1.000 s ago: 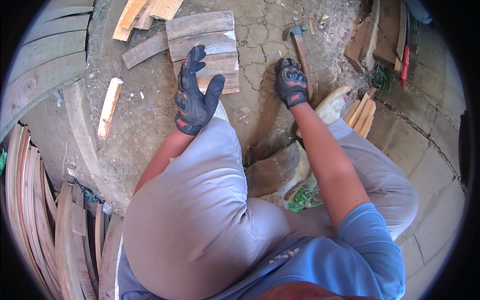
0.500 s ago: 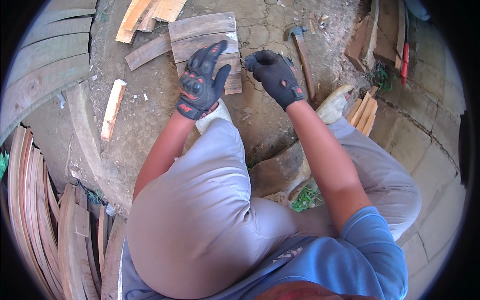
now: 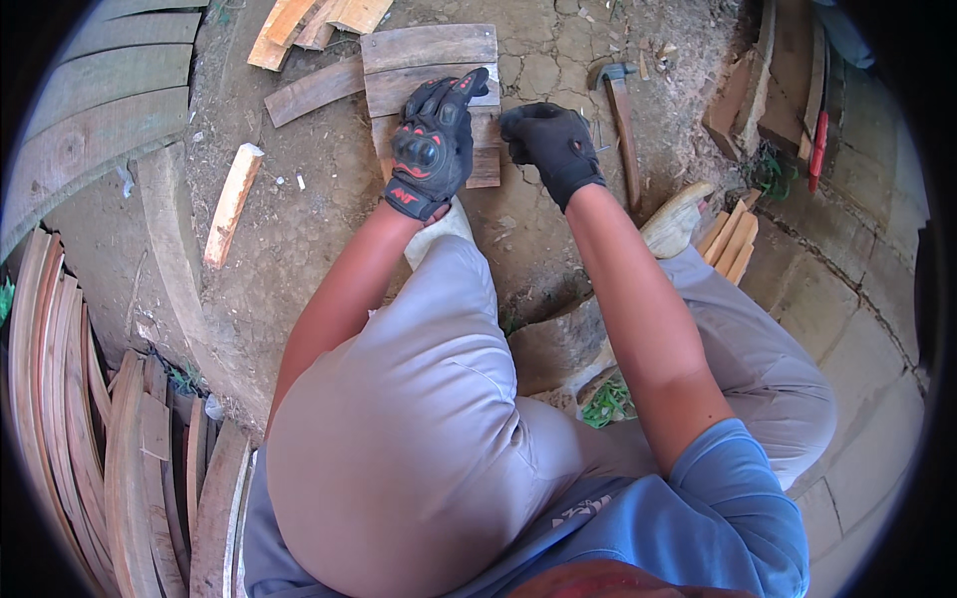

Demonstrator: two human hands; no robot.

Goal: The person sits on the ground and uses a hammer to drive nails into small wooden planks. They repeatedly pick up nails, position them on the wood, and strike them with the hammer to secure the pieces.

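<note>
While the left hand point(image 3: 429, 149) sits at twelve o'clock over the slatted panel point(image 3: 431, 48), fingers bent, the right hand point(image 3: 553, 149) is curled at one o'clock; whether either grips anything, I can't tell. Knocks could skew unfastened slats point(image 3: 484, 167).

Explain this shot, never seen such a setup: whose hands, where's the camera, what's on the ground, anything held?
No machine here: it's a person wearing black gloves. The camera sits on their head, the left one of two, looking down; its fisheye lens bends straight edges.

The gloved left hand is open over a row of boards; contact is hard to judge. The right hand is beside it, fingers curled; I can't tell whether it holds anything.

On the dirt ground lie a hammer and, further left, a loose wood strip.
</note>
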